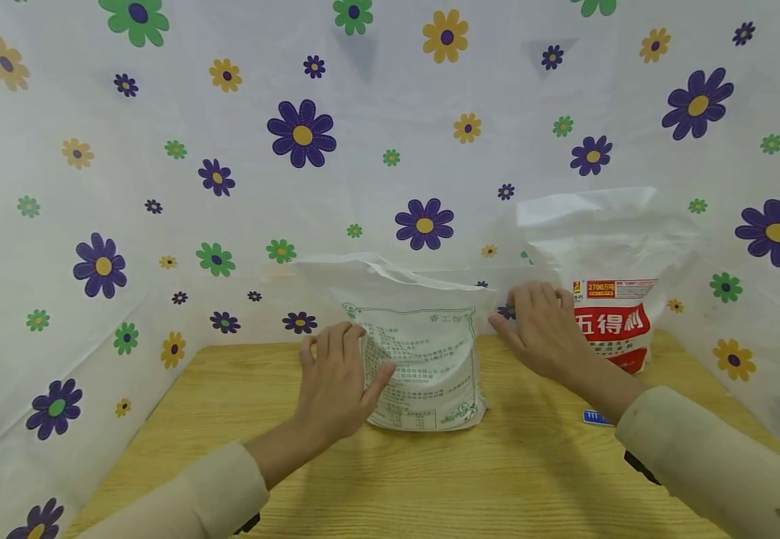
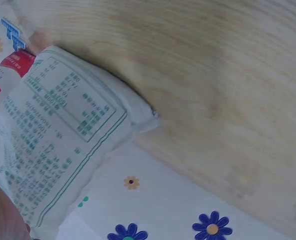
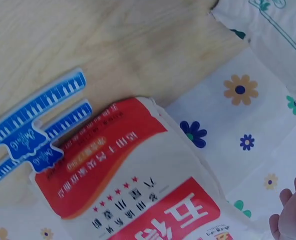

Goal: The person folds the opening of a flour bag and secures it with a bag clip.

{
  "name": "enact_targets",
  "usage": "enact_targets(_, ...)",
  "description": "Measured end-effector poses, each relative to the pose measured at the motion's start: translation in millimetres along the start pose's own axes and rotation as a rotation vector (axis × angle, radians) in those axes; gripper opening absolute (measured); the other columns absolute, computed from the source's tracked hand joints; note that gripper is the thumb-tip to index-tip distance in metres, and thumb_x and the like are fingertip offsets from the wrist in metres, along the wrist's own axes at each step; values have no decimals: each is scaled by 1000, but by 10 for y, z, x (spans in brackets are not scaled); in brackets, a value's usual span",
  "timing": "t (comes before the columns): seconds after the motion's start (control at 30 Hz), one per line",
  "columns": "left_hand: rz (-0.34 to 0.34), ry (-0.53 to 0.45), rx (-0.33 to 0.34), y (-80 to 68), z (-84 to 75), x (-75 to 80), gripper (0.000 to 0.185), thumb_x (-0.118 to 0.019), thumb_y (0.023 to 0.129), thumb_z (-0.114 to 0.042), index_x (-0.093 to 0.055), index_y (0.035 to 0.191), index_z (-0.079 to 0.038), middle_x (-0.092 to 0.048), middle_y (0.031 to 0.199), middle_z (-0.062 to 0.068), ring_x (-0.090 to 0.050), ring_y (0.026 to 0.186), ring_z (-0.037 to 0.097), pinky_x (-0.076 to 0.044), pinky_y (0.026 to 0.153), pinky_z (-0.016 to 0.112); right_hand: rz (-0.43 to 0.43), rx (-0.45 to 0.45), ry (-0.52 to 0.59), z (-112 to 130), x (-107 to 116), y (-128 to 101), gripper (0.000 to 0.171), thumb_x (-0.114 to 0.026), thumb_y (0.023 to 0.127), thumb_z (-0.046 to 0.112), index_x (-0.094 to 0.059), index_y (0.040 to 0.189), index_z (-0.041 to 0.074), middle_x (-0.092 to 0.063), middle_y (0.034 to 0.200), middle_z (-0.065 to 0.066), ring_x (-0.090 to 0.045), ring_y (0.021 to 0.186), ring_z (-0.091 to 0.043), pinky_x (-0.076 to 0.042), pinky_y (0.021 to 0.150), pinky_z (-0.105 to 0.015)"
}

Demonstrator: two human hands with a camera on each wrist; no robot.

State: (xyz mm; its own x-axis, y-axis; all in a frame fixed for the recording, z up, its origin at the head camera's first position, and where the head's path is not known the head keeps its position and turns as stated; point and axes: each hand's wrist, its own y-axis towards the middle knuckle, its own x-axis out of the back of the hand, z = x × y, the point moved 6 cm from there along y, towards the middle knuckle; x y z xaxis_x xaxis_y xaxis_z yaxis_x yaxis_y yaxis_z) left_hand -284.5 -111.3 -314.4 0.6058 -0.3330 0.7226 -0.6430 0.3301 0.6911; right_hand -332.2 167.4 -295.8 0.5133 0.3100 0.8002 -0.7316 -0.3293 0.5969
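A white bag with green print (image 1: 424, 367) stands upright on the table, its loose top folded over unevenly. My left hand (image 1: 336, 382) is at its left side, with relaxed fingers near the edge and the thumb in front of the printed face. Between this bag and a second one, my right hand (image 1: 541, 326) is raised with loosely bent fingers. Nothing shows in its grasp in the right wrist view, where only part of the hand (image 3: 294, 215) appears. The second bag, a red-and-white flour bag (image 1: 612, 322), stands behind my right forearm with its clear-looking top upright.
Two blue-and-white ruler-like strips (image 3: 42, 120) lie on the wooden table (image 1: 390, 486) in front of the flour bag. A white cloth with printed flowers (image 1: 363, 187) surrounds the table at the back and sides.
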Motion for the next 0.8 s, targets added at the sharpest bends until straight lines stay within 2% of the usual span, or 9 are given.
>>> enact_targets(0.2, -71, 45, -81, 183, -88, 199, 72, -29, 100, -63, -49, 124, 2, -48, 120, 18, -41, 111, 36, -24, 94, 57, -69, 49, -25, 44, 110, 110, 42, -58, 97, 41, -50, 110, 2, -50, 101, -15, -45, 103, -35, -32, 94, -55)
enact_targets(0.43, -94, 91, -139, 407, -114, 372, 72, -20, 101, -65, -47, 118, -1, -47, 118, 15, -40, 109, 34, -23, 95, 54, -56, 60, -54, 112, 193, 255, 45, -54, 97, 46, -51, 110, 3, -51, 101, -15, -45, 103, -35, -29, 96, -57)
enact_targets(0.67, -159, 79, -249, 641, -148, 544, 64, -24, 103, -60, -49, 112, -2, -49, 110, 13, -42, 108, 32, -24, 96, 52, -19, 59, -76, 147, 214, 340, 47, -54, 98, 49, -53, 113, 3, -53, 109, -15, -47, 110, -36, -28, 101, -59)
enact_targets(0.8, -170, 67, -280, 799, -166, 618, 62, -26, 103, -58, -49, 115, -1, -50, 112, 14, -41, 112, 33, -26, 95, 50, -2, 76, -104, 178, 225, 372, 46, -54, 99, 49, -54, 112, 5, -54, 114, -16, -47, 112, -36, -28, 102, -59)
